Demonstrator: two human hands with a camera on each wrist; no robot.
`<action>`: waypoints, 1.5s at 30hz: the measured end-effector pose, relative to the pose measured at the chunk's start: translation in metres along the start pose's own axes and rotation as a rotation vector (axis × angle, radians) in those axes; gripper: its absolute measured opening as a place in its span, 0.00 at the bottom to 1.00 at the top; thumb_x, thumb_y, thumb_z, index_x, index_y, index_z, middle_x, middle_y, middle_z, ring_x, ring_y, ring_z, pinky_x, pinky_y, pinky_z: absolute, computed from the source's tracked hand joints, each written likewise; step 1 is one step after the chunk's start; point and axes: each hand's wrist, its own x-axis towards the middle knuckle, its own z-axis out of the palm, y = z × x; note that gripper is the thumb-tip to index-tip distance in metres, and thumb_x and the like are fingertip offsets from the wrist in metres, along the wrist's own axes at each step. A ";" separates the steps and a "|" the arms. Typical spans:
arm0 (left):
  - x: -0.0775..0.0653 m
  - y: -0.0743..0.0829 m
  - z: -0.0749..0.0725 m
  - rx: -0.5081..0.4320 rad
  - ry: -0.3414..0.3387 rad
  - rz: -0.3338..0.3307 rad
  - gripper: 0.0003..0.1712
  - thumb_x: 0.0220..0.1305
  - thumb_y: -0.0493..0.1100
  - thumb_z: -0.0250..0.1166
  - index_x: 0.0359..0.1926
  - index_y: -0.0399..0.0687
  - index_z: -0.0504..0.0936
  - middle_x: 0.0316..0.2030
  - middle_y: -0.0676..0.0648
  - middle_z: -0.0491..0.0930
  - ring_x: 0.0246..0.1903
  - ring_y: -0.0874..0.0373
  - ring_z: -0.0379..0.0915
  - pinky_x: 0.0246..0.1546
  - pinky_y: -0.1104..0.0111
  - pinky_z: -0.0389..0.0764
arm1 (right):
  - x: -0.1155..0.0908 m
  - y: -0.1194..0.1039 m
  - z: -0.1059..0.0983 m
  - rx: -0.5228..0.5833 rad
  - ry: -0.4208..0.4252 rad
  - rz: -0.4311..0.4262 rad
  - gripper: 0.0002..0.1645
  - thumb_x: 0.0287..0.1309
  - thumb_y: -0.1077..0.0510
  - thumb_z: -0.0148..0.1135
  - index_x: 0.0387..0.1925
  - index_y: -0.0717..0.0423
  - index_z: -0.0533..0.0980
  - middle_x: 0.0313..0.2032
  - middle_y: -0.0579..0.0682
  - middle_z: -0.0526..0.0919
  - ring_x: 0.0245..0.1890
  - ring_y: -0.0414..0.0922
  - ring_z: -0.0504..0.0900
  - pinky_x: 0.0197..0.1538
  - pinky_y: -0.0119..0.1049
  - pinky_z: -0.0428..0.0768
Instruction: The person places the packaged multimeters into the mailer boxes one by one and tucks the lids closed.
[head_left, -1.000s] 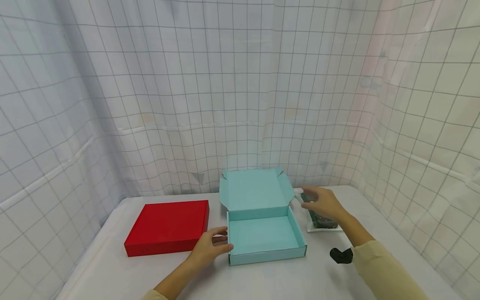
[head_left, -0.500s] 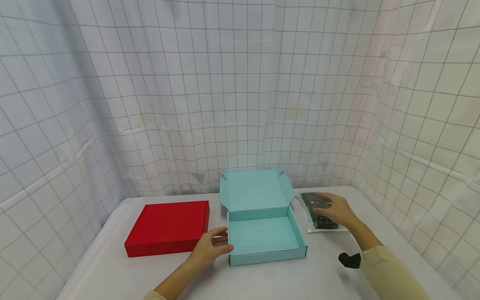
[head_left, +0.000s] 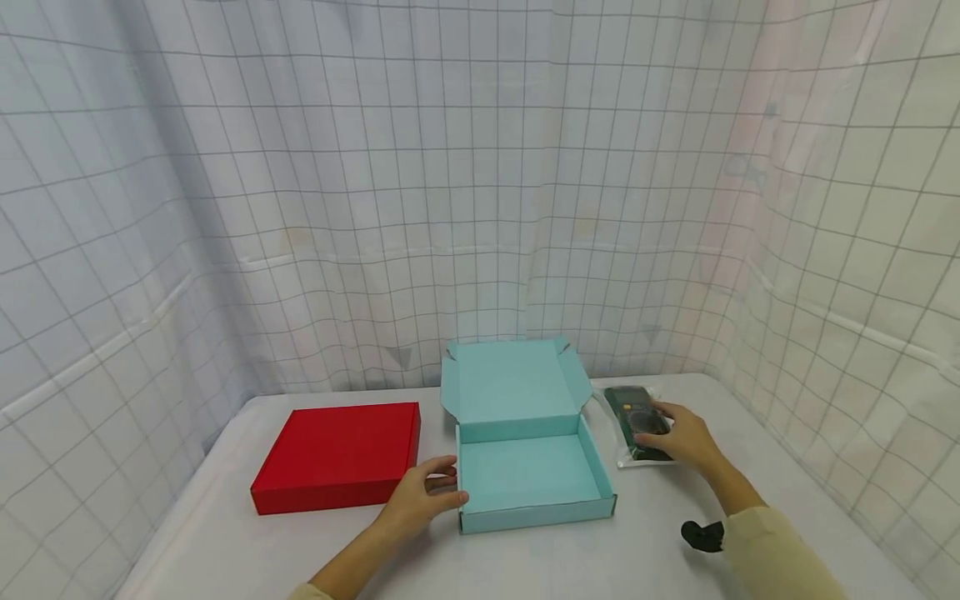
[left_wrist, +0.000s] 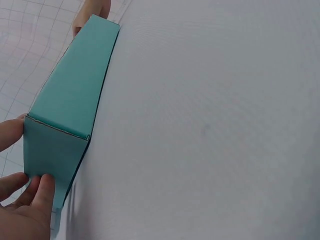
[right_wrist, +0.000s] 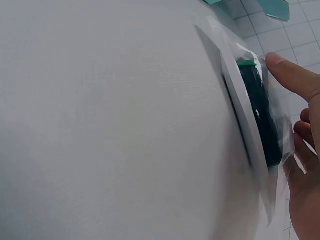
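A light blue cardboard box [head_left: 536, 475] stands on the table with its lid raised at the back. My left hand [head_left: 416, 500] holds its left wall near the front corner. The thumb lies at the top edge and the fingertips [left_wrist: 46, 185] touch the outside. To the right lies a dark green multimeter [head_left: 628, 408] in a clear plastic bag [right_wrist: 245, 107]. Over its lower right part is my right hand [head_left: 688, 439], thumb and fingers bent and spread across the bag. The thumb tip [right_wrist: 274, 59] is at the bag's surface. The hand hides part of the multimeter.
A closed red box [head_left: 341, 457] lies left of my left hand. A small black object [head_left: 702, 537] shows beside my right sleeve [head_left: 780, 554]. The white table [head_left: 570, 567] is bordered by grid-patterned curtains [head_left: 495, 208] at the back and sides.
My right hand has moved from the far left part of the bagged multimeter right and toward me, lowering over it. The multimeter's face shows more. My left hand and the blue box have stayed put.
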 end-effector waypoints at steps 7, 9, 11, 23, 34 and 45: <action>0.000 -0.001 0.003 0.010 0.000 -0.004 0.39 0.64 0.38 0.74 0.71 0.29 0.68 0.56 0.37 0.75 0.60 0.35 0.74 0.52 0.53 0.84 | -0.002 0.009 0.015 0.003 -0.046 0.172 0.68 0.54 0.31 0.74 0.70 0.83 0.57 0.66 0.81 0.64 0.65 0.75 0.66 0.64 0.67 0.69; 0.000 -0.001 0.003 0.009 -0.003 -0.004 0.39 0.64 0.38 0.74 0.71 0.29 0.67 0.56 0.37 0.75 0.60 0.35 0.74 0.52 0.53 0.84 | -0.002 0.009 0.017 0.005 -0.062 0.207 0.71 0.54 0.30 0.72 0.70 0.85 0.54 0.67 0.82 0.62 0.66 0.75 0.65 0.64 0.67 0.69; 0.000 0.000 0.003 0.007 0.003 -0.006 0.39 0.64 0.38 0.74 0.71 0.29 0.68 0.57 0.37 0.75 0.60 0.35 0.74 0.51 0.53 0.84 | -0.001 0.008 0.018 0.013 -0.071 0.226 0.71 0.54 0.29 0.72 0.70 0.84 0.54 0.67 0.82 0.62 0.66 0.75 0.65 0.64 0.67 0.69; 0.000 -0.002 -0.001 -0.006 -0.007 0.011 0.39 0.64 0.38 0.73 0.71 0.27 0.67 0.57 0.36 0.74 0.60 0.34 0.74 0.52 0.54 0.84 | 0.009 -0.003 0.012 -0.006 -0.112 0.222 0.59 0.51 0.43 0.74 0.67 0.83 0.60 0.59 0.80 0.71 0.57 0.70 0.74 0.59 0.64 0.74; 0.000 -0.001 -0.001 0.018 0.006 -0.025 0.40 0.64 0.40 0.74 0.71 0.28 0.68 0.56 0.37 0.76 0.58 0.37 0.76 0.51 0.53 0.84 | 0.008 -0.004 0.019 0.051 -0.035 0.369 0.58 0.52 0.47 0.73 0.66 0.86 0.57 0.60 0.83 0.67 0.57 0.72 0.73 0.59 0.64 0.74; -0.002 0.001 0.001 0.018 0.012 -0.019 0.39 0.65 0.39 0.73 0.71 0.28 0.67 0.56 0.38 0.75 0.59 0.37 0.76 0.51 0.53 0.84 | 0.006 -0.002 0.012 0.047 0.041 0.305 0.58 0.52 0.51 0.74 0.68 0.85 0.56 0.57 0.81 0.69 0.52 0.69 0.74 0.54 0.64 0.75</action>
